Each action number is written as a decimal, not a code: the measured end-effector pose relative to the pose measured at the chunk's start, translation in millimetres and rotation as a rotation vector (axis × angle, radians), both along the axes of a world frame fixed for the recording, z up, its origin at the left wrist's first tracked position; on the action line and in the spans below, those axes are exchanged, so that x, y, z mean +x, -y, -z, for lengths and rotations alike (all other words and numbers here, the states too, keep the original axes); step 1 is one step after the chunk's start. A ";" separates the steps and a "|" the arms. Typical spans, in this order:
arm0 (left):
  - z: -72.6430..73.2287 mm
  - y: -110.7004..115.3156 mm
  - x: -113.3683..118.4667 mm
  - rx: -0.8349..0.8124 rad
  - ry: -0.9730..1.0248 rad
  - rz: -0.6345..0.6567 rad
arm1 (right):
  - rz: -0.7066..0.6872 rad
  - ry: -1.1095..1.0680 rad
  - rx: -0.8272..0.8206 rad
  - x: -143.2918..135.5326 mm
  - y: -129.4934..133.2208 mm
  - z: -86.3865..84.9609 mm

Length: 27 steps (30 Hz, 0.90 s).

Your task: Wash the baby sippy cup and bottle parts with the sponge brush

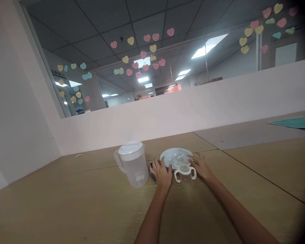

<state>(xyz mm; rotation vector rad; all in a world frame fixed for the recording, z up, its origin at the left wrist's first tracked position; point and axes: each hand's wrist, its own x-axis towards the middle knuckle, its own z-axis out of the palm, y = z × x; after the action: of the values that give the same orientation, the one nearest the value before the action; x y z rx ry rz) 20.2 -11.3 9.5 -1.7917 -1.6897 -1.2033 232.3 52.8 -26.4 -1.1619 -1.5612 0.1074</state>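
Note:
In the head view my left hand (162,173) reaches over a dark round flat thing (152,177), mostly hidden beneath it. Its fingers are spread, with nothing seen in them. My right hand (201,165) is at the right edge of a pale plate (165,156), fingers stretched out and apart. Clear items (181,158), too small to name, lie on the plate. Between my hands, in front of the plate, stands a small clear bottle (184,171) without a cap and with two white side handles. I cannot tell whether either hand touches the plate.
A clear pitcher (136,171) with a white lid and handle stands left of my left hand. A thin pale scrap (78,156) lies at the back left. At the far right is a teal cloth (297,122). A white wall (167,115) with a window borders the table's back.

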 end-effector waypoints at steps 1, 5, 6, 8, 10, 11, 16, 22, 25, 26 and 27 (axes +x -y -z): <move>-3.3 3.2 -7.4 0.073 -0.007 -0.030 | 0.002 -0.009 0.002 0.4 0.2 1.4; -15.5 14.0 -45.0 0.332 0.007 -0.127 | 0.039 -0.184 -0.020 -0.5 5.8 6.9; -17.8 15.6 -53.0 0.370 0.038 -0.166 | 0.064 -0.225 -0.031 -1.3 9.2 7.9; -20.4 17.1 -63.9 0.401 0.138 -0.232 | 0.120 -0.274 -0.040 -3.6 19.1 8.6; -20.1 15.5 -68.4 0.397 0.250 -0.267 | 0.159 -0.305 -0.021 -6.9 31.6 7.3; -18.8 13.6 -69.2 0.391 0.303 -0.272 | 0.167 -0.315 -0.005 -8.8 38.1 5.9; -10.4 1.4 -74.0 0.346 0.548 -0.356 | 0.116 -0.306 0.055 -20.2 63.8 -2.9; -11.6 2.2 -83.2 0.280 0.615 -0.338 | 0.027 -0.034 0.147 -29.1 74.6 -8.5; -13.6 7.2 -82.4 0.336 0.531 -0.309 | 0.027 0.077 0.177 -30.8 75.5 -10.8; -14.5 9.0 -81.2 0.344 0.485 -0.308 | 0.029 0.104 0.182 -31.1 75.5 -11.5; -15.6 10.7 -79.6 0.347 0.439 -0.314 | 0.030 0.124 0.186 -31.4 75.4 -12.0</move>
<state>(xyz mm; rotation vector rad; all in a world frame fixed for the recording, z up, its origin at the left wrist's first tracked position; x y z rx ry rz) -59.4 -22.1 25.1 -1.0649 -1.7620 -1.6987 200.9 -22.6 -14.4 -1.0613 -1.6245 -0.1302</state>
